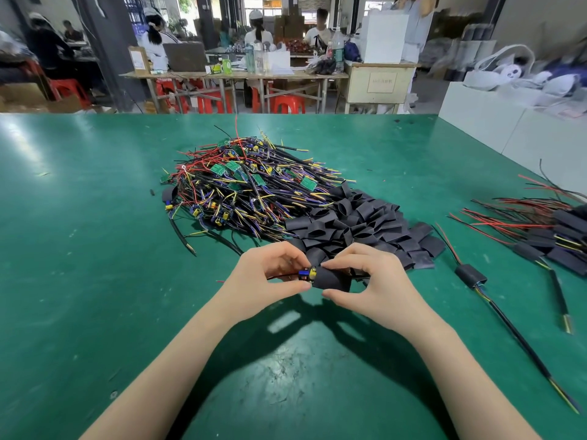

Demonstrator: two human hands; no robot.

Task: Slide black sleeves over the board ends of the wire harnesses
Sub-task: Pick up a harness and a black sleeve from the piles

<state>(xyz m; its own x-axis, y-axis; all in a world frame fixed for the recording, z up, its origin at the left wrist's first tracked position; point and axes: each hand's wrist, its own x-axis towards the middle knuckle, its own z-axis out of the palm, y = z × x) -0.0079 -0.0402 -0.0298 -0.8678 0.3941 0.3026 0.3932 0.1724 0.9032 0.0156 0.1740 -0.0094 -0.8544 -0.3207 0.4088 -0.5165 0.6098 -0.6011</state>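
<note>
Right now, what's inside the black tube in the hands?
The small board's blue and yellow parts poke out of the soft black sleeve. The rest is covered by the sleeve and the right hand.

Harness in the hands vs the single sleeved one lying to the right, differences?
The harness in the hands has its board end still exposed at the black sleeve's mouth; the lone sleeved harness on the green table has its board fully covered. The first is held off the table, the second lies flat. Both have black sleeves.
</note>
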